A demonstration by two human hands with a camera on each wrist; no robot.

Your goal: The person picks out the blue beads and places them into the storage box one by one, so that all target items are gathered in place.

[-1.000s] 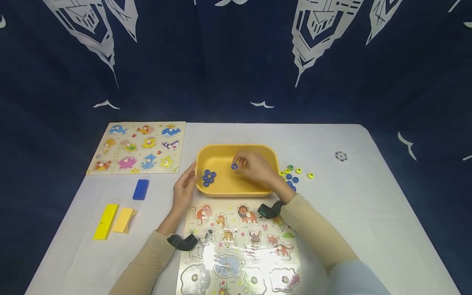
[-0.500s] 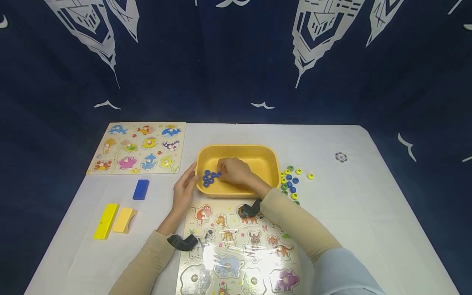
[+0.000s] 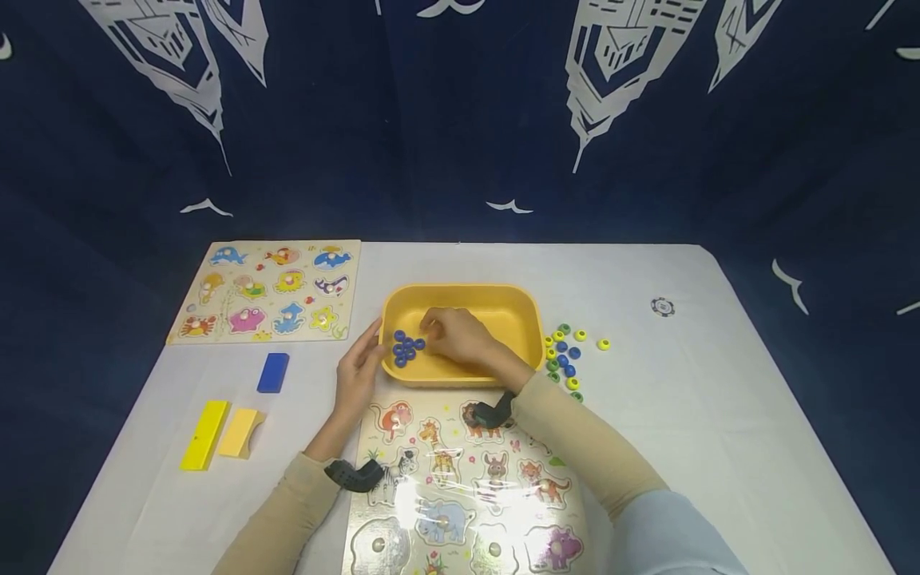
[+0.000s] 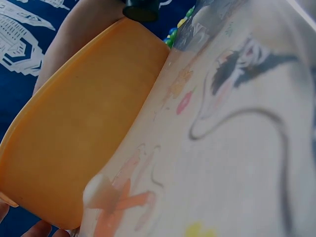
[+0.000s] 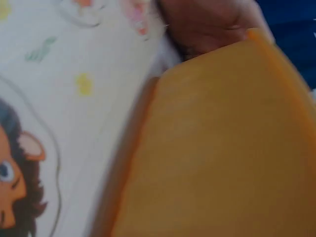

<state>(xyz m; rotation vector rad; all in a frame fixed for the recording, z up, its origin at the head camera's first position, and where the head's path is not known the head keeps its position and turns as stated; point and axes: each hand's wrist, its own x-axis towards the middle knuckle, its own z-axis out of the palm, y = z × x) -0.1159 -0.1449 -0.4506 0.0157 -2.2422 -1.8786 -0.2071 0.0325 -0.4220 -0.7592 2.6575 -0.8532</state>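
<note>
My left hand (image 3: 357, 371) holds the left end of a yellow plastic tray (image 3: 503, 307), the thumb at the rim. Its fingertips (image 4: 39, 229) show at the tray's edge in the left wrist view. Inside the tray, a cluster of blue beads (image 3: 410, 354) lies at the left end. My right hand (image 3: 460, 335) hovers over the tray floor just right of these beads, its fingers loosely bent down. The nearest bead sits just beside the fingertips, and no bead shows between them. The back of the hand partly hides the fingers.
Loose yellow, green and blue beads (image 3: 563, 361) lie right of the tray. An animal puzzle board (image 3: 460, 479) lies in front, and a sea-animal board (image 3: 266, 291) at back left. Blue (image 3: 273, 373), yellow (image 3: 205, 435) and arched (image 3: 241, 433) blocks sit left; a chip (image 3: 663, 307) lies far right.
My right hand has moved left across the tray with a blue bead and let it go beside the others. The blue cluster has shifted slightly. My left hand stays at the tray.
</note>
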